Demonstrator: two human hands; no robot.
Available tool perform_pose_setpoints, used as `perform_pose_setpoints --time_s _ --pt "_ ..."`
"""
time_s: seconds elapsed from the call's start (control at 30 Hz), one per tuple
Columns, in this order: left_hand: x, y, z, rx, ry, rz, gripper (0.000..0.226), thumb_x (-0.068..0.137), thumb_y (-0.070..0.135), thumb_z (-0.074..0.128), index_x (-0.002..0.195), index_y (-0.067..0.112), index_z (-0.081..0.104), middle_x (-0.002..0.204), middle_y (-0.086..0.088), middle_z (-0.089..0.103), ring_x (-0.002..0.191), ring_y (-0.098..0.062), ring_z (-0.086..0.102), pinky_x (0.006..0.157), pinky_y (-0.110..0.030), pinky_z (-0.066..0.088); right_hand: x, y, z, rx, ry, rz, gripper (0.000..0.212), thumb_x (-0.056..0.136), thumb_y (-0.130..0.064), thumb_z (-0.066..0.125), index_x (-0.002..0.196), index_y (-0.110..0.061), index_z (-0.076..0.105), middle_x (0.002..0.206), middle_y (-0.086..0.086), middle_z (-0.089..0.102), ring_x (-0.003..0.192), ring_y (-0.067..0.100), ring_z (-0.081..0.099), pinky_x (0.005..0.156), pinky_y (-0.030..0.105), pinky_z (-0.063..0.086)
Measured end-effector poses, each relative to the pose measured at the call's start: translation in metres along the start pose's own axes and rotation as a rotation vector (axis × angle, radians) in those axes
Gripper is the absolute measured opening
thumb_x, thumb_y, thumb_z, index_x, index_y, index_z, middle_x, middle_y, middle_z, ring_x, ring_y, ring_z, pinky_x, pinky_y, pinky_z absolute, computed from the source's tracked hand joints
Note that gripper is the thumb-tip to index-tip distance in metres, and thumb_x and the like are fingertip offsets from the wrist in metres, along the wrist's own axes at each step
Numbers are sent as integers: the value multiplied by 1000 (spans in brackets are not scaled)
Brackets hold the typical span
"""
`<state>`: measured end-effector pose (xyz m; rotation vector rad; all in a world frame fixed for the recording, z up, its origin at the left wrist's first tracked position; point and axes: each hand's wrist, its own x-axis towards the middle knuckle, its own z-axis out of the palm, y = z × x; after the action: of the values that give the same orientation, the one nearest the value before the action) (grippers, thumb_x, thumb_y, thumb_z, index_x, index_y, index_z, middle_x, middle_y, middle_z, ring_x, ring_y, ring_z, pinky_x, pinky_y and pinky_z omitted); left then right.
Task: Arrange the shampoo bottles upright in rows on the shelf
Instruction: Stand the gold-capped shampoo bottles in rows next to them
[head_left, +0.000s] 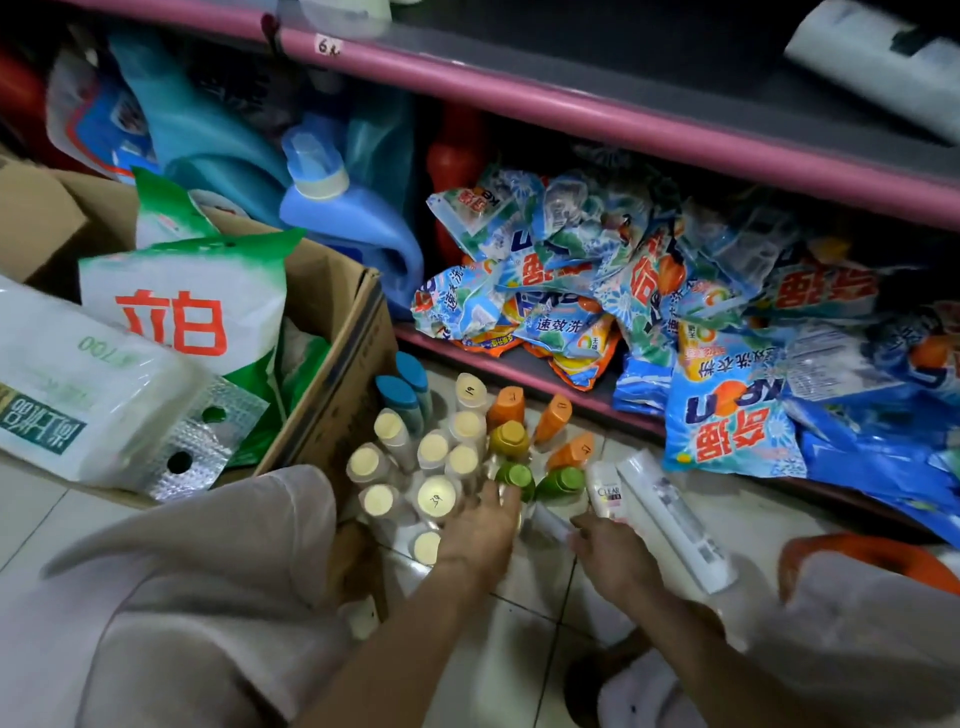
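Several shampoo bottles stand upright in a cluster on the floor tiles: cream-capped ones (435, 498), two blue-capped (397, 391), orange-capped (506, 405) and green-capped (515, 477). A white Clear bottle (607, 491) and a longer white bottle (675, 519) lie on the floor to their right. My left hand (483, 527) hovers over the cluster, fingers spread, fingertips at the green-capped bottle. My right hand (610, 556) is curled around a small pale bottle (549, 521) lying between the hands. The pink-edged bottom shelf (519, 371) runs just behind the bottles.
A cardboard box (332, 374) with detergent bags stands left of the bottles. Washing powder packets (727, 415) are heaped across the bottom shelf. A blue detergent jug (353, 223) sits behind the box. An upper pink shelf edge (571, 104) overhangs. My knees frame both sides.
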<state>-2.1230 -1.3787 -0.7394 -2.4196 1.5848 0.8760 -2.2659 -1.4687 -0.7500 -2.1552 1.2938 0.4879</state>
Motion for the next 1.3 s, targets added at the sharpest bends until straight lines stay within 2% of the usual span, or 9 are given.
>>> perform_pose_setpoints --time_s 0.17,0.4,0.53,0.67,0.8,1.0,1.1,1.2,1.3 --pt "11 -3 -5 -8 -52 10 55 85 4 57 134 9 32 131 -18 48 111 -37 56 86 -43 47 0 -7 5 -216 18 -25 28 99 -21 40 118 -23 61 117 3 65 110 20 61 85 31 49" --pt "-21 -11 -46 -232 -5 -28 60 75 28 76 127 18 47 117 -7 59 104 -24 58 86 -36 52 -31 -4 -43 -77 92 90 27 94 -29 48 108 -11 64 112 11 66 105 27 61 76 28 45" --pt "-51 -9 -96 -375 32 58 50 67 34 82 107 22 55 97 4 60 82 -9 55 61 -21 45 -68 -9 -102 38 162 51 26 93 -23 49 82 -8 67 94 16 70 86 26 64 72 29 48" --pt "-85 -11 -159 -512 198 152 40 61 35 87 88 25 60 83 10 61 78 -10 57 61 -18 42 -114 -3 -174 424 312 44 32 90 -16 56 63 -2 64 66 12 69 65 16 69 71 24 56" --pt "-114 -7 -227 -694 342 224 44 55 33 89 92 22 67 90 2 71 88 -18 67 85 -42 54 -165 -1 -234 1032 376 44 15 91 -8 57 89 3 67 80 15 73 59 21 72 55 24 58" --pt "-142 21 -318 -711 624 321 46 48 46 85 88 29 70 84 16 72 80 1 67 70 -19 53 -193 -21 -289 1628 415 -80 8 94 -6 50 98 -2 56 75 14 73 53 16 70 41 14 47" --pt "-147 25 -347 -749 699 354 50 51 41 86 96 26 70 91 11 73 88 -6 67 78 -25 54 -182 -35 -307 1873 361 -87 10 95 -3 49 103 -1 55 101 21 66 66 25 72 46 21 54" --pt "-150 27 -366 -847 758 372 43 58 34 88 95 25 69 87 13 72 79 1 67 63 -14 49 -165 -52 -319 2004 311 -75 16 97 -2 45 112 1 51 120 23 59 90 30 67 54 27 59" --pt "-151 30 -376 -913 812 376 41 58 34 87 93 28 67 89 15 71 78 2 66 60 -11 46 -144 -65 -326 2156 344 -10 25 98 -2 45 121 4 51 126 20 58 109 28 64 75 26 57"
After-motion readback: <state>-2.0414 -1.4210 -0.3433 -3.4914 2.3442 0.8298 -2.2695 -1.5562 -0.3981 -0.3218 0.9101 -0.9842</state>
